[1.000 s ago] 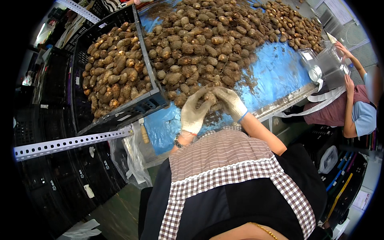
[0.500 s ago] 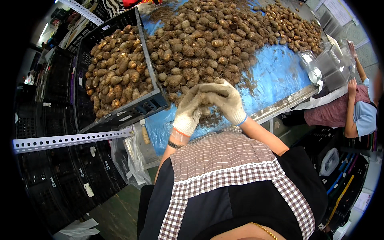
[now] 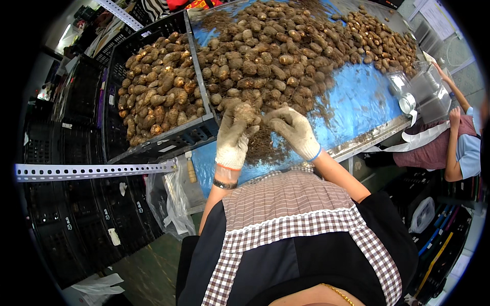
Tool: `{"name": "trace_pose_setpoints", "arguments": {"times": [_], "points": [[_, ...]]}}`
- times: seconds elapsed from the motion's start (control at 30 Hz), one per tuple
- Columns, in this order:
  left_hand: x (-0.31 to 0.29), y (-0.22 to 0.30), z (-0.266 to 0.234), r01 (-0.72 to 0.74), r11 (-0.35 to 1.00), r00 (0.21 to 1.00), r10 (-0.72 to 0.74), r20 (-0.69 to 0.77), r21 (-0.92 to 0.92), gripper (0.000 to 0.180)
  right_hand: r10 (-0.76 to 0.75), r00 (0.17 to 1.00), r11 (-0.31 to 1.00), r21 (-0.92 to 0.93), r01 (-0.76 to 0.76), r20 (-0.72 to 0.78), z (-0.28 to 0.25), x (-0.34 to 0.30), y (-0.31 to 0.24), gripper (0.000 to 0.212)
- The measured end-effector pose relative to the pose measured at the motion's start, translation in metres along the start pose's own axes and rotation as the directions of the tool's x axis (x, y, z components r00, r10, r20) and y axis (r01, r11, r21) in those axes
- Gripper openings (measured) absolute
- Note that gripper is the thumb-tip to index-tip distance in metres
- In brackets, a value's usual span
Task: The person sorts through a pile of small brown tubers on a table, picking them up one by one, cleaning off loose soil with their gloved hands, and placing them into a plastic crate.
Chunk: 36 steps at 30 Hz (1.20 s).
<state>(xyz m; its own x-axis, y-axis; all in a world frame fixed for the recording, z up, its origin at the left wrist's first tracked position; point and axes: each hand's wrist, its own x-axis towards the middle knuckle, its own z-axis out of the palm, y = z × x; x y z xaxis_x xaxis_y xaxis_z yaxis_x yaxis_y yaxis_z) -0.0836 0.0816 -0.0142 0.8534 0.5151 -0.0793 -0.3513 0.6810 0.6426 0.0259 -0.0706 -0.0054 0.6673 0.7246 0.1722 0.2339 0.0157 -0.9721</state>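
Note:
A brown, hairy taro corm (image 3: 246, 113) is held in my left hand (image 3: 233, 136), which wears a soiled white knit glove with an orange cuff. To its right, my right hand (image 3: 295, 133), in a similar glove with a blue cuff, has its fingers curled and pinched together. Whatever may be between those fingertips is too small to make out. Below both hands lies a patch of loose dark root fibres (image 3: 263, 145). Just beyond them rises a large pile of taro corms (image 3: 275, 56) with stringy roots.
On the left stands a black crate (image 3: 208, 116) filled with cleaner corms (image 3: 161, 92). Blue sheeting (image 3: 365, 92) covers the table. Clear plastic containers (image 3: 426, 89) sit at the right edge, where a co-worker (image 3: 462, 135) reaches in. A perforated metal bar (image 3: 97, 171) juts out at left.
My hands have come apart from being cupped together. The left one has turned, exposing the corm; the right has drawn off to the side. The co-worker's arm has shifted.

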Motion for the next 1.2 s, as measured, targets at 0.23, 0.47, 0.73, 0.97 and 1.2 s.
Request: {"name": "trace_pose_setpoints", "arguments": {"times": [0.23,0.47,0.73,0.97,1.2], "points": [[-0.009,-0.011,0.015,-0.141,0.915,0.990,0.119,0.081,0.377,0.064,-0.084,0.995,0.958,-0.279,0.064,-0.061,0.008,0.013,-0.023,0.039],[-0.012,-0.004,0.026,-0.224,0.799,0.971,0.235,0.053,0.558,0.059,0.102,0.994,0.986,-0.130,-0.107,-0.045,0.013,0.017,-0.013,0.039],[-0.007,-0.013,0.017,-0.459,0.232,0.800,0.527,0.286,0.858,0.055,0.065,0.991,0.995,-0.075,-0.073,-0.114,0.009,0.006,-0.011,0.036],[-0.011,-0.012,0.035,-0.400,-0.069,0.761,0.531,0.373,0.914,0.054,-0.146,0.974,0.967,-0.233,0.104,-0.173,0.019,0.009,-0.038,0.031],[-0.005,-0.008,0.018,-0.447,0.155,0.784,0.541,0.303,0.881,0.055,-0.086,0.992,0.996,-0.030,0.083,-0.088,0.015,0.009,-0.029,0.019]]}}
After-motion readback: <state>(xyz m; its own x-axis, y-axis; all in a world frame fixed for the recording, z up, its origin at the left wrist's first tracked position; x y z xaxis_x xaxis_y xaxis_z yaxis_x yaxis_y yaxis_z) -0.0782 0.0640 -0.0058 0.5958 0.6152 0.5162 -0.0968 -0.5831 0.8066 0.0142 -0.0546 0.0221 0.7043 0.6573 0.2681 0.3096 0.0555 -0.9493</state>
